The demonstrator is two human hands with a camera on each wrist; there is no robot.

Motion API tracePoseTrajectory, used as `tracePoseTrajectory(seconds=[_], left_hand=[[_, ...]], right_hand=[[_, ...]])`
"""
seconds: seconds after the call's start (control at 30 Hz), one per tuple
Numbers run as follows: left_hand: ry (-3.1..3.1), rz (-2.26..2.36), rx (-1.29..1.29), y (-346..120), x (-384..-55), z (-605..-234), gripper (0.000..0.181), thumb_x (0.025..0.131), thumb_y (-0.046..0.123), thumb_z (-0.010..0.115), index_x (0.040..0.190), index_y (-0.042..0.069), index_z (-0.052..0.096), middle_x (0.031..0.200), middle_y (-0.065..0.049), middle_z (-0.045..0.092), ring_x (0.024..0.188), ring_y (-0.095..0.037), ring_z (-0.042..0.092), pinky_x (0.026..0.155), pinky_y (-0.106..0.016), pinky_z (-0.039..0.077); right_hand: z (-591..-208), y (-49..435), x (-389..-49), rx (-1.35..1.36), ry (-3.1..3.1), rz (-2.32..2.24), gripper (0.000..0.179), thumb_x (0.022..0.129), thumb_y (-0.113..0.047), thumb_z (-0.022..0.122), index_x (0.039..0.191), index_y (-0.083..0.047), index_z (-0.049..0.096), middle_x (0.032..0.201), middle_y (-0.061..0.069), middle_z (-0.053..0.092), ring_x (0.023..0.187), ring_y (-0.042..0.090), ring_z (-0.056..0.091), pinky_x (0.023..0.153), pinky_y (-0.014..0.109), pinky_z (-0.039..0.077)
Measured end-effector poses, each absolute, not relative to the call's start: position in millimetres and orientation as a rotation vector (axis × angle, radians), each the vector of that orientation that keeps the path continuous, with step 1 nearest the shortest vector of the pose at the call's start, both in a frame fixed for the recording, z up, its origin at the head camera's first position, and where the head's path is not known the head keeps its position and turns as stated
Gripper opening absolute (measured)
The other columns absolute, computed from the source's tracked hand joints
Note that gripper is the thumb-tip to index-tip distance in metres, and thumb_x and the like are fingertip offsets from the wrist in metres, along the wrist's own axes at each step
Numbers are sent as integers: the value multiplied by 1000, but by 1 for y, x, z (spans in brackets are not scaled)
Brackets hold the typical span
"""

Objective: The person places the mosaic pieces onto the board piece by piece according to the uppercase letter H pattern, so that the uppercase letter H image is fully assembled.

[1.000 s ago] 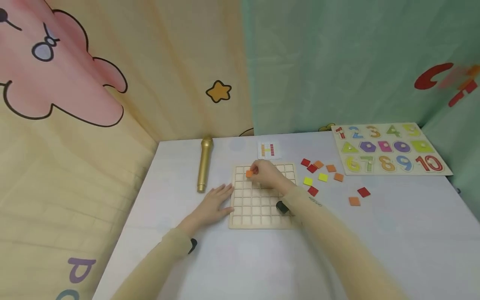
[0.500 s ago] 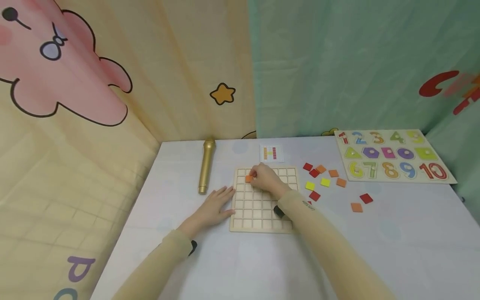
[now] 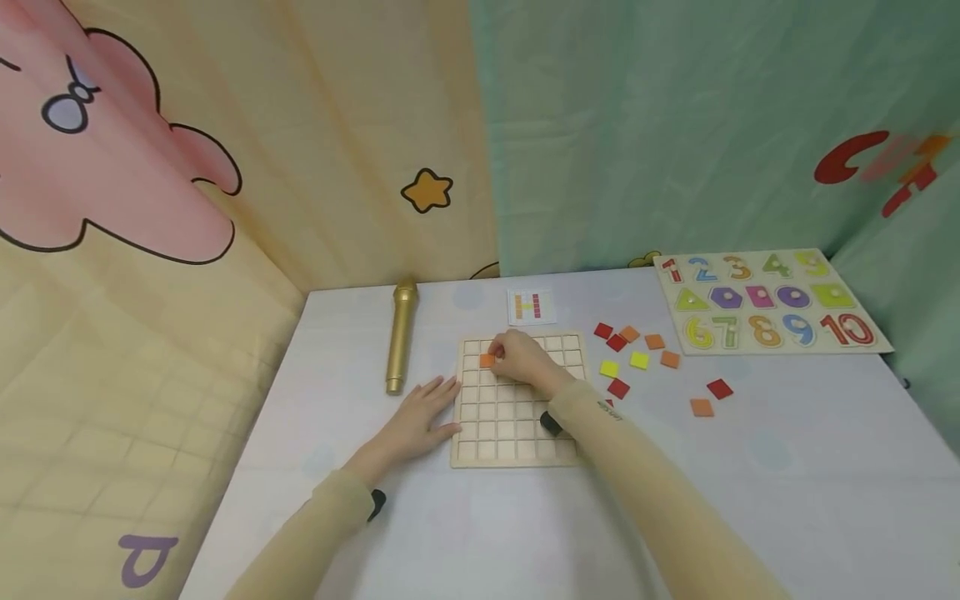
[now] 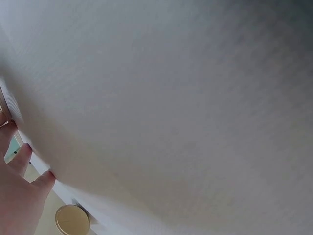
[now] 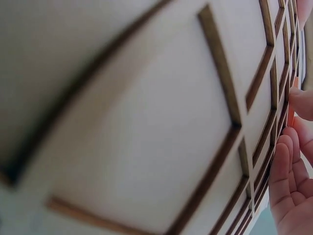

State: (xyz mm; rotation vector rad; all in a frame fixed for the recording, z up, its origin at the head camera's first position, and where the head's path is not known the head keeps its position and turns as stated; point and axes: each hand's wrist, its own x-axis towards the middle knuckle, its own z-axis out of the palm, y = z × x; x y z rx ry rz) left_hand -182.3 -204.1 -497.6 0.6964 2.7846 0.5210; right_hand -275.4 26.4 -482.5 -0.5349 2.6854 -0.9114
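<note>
The right hand [image 3: 521, 360] reaches over the wooden grid board [image 3: 476, 458]. Its thumb and a finger pinch an orange square tile [image 3: 487, 361] near the board's upper left, in the second row and second column. In the right wrist view a thin strip of the orange tile [image 5: 292, 113] shows between the fingertips, low against the grid. The left hand [image 3: 412, 425] lies flat on the table with spread fingers, fingertips and thumb at the board's left edge. In the left wrist view the left hand [image 4: 22, 191] shows only at the lower left corner.
Loose red, orange and yellow tiles [image 3: 639, 360] lie scattered right of the board. Behind it is a pattern card [image 3: 532, 307]. A gold microphone [image 3: 401, 337] lies to the left. A number and shape puzzle board [image 3: 772, 304] sits at the back right, before the curtains [image 3: 637, 125].
The orange tile in the right hand has shifted slightly toward the person over the grid. The left hand stays at the board's edge. The head view has swayed a little.
</note>
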Motion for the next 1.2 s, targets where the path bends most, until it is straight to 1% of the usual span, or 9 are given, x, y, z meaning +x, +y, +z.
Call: tracePoseTrajectory(seconds=[0.13, 0.33, 0.53, 0.73, 0.87, 1.0, 1.2], left_hand=[[2781, 549, 708, -205, -181, -498, 71, 95, 36, 65, 153, 7, 35, 160, -9, 31, 151, -34, 21, 124, -57, 12], [2770, 564, 686, -205, -181, -496, 71, 95, 37, 63, 153, 9, 33, 160, -8, 30, 152, -34, 18, 124, -57, 10], [2761, 574, 671, -204, -182, -494, 72, 95, 38, 63, 153, 9, 32, 161, -7, 29, 152, -34, 17, 124, -57, 9], [2753, 559, 693, -205, -182, -493, 72, 95, 37, 63, 154, 7, 32, 161, -9, 29, 152, -35, 18, 123, -58, 10], [2744, 544, 694, -204, -182, -492, 73, 96, 37, 62, 154, 6, 30, 161, -10, 27, 152, -35, 17, 124, -57, 9], [2740, 528, 688, -205, -181, -492, 73, 97, 38, 61, 154, 6, 29, 162, -9, 26, 152, -34, 16, 124, -57, 9], [2746, 548, 695, -205, -183, -495, 74, 96, 38, 62, 154, 6, 29, 162, -11, 26, 152, -35, 16, 124, -57, 9]], right_hand=[[-484, 28, -275, -505, 2663, -949, 23, 86, -13, 72, 108, -6, 70, 100, 6, 68, 92, 19, 61, 87, 34, 54], [-486, 29, -276, -469, 2650, -1018, 20, 86, -13, 74, 105, -7, 71, 94, 5, 68, 85, 16, 60, 83, 32, 53], [-486, 29, -276, -417, 2644, -1066, 21, 85, -11, 75, 105, -7, 72, 94, 5, 70, 87, 17, 62, 85, 32, 54], [-479, 36, -271, -457, 2630, -1126, 21, 89, -12, 71, 109, -6, 71, 98, 5, 70, 91, 18, 63, 87, 32, 55], [-463, 56, -262, -480, 2589, -1238, 27, 90, -15, 71, 115, -5, 70, 101, 6, 69, 95, 20, 63, 88, 35, 55], [-447, 91, -248, -432, 2587, -1325, 32, 89, -17, 72, 118, -3, 68, 105, 9, 69, 99, 23, 64, 91, 39, 56], [-445, 156, -229, -247, 2705, -1342, 34, 91, -20, 71, 120, -3, 67, 111, 12, 69, 101, 25, 64, 93, 42, 56]])
